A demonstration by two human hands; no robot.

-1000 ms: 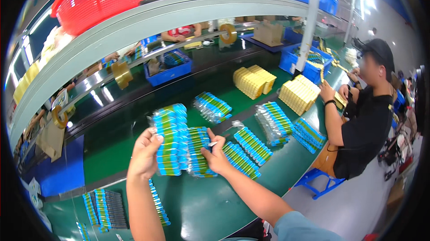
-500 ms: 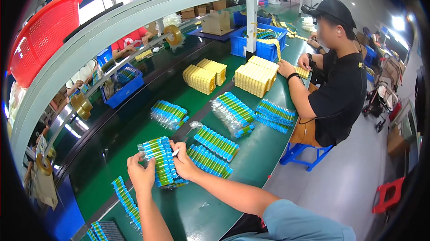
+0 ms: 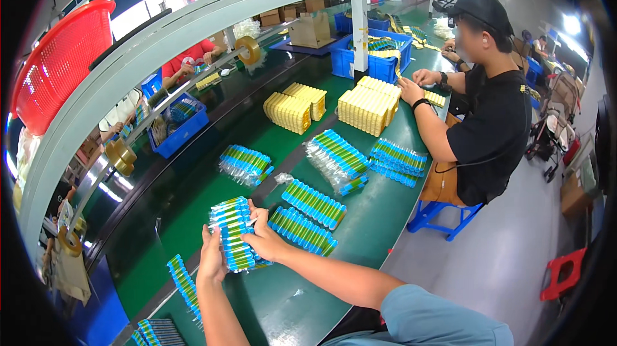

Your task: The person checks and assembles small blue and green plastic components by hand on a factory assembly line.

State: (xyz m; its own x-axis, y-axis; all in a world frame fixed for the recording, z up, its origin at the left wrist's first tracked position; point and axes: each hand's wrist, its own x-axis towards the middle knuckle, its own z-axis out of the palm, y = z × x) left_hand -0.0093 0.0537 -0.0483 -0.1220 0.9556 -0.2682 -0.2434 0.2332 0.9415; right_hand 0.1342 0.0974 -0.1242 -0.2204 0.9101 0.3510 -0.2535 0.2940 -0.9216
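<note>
Between both hands is a stack of blue-and-green strips (image 3: 232,230), each a row of slim packets in clear wrap. My left hand (image 3: 212,257) is closed along its left side. My right hand (image 3: 262,238) grips its right side, thumb lying across the top; a small white tip shows by those fingers, too little to name. Just right of the hands lie two more strip rows (image 3: 313,203). Beyond them sit a strip pile (image 3: 245,164), a taller strip bundle (image 3: 336,161) and another strip stack (image 3: 397,163). A single strip (image 3: 185,285) rests left of my forearm.
Yellow strip stacks (image 3: 369,107) stand farther back on the green table (image 3: 350,243), before a blue crate (image 3: 347,60). At right a co-worker (image 3: 488,101) sits on a blue stool (image 3: 443,217). A grey shelf beam (image 3: 193,10) with tape rolls (image 3: 247,50) arches over the left.
My left hand has come in against the stack's side and lower edge. The right thumb has moved onto the top of the strips. The co-worker's hands have shifted slightly.
</note>
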